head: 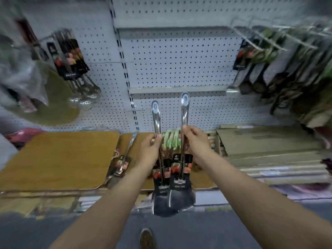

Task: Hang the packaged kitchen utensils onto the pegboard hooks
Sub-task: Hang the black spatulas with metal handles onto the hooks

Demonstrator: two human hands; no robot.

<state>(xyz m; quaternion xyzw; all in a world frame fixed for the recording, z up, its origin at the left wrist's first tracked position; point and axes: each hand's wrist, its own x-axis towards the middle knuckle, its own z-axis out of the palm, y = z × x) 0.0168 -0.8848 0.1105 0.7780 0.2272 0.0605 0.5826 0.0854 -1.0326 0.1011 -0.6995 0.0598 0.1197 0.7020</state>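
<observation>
Two packaged steel spatulas with black label cards stand upright in front of me. My left hand (150,147) grips the handle of the left spatula (156,119). My right hand (195,141) pinches the handle of the right spatula (184,108), which reaches slightly higher. Their flat blades (177,198) hang low between my forearms. A green-and-white object (171,140) sits between my hands. The white pegboard (179,60) rises behind. Its hooks (260,38) jut out at the upper right, above the hanging utensils.
Packaged ladles (71,69) hang on the pegboard at left. Dark utensils (269,74) crowd the right side. Wooden boards (59,159) lie on the shelf below, with another packaged utensil (124,162) on them. Cardboard-like stacks (269,150) fill the right shelf. My shoe (146,238) shows on the floor.
</observation>
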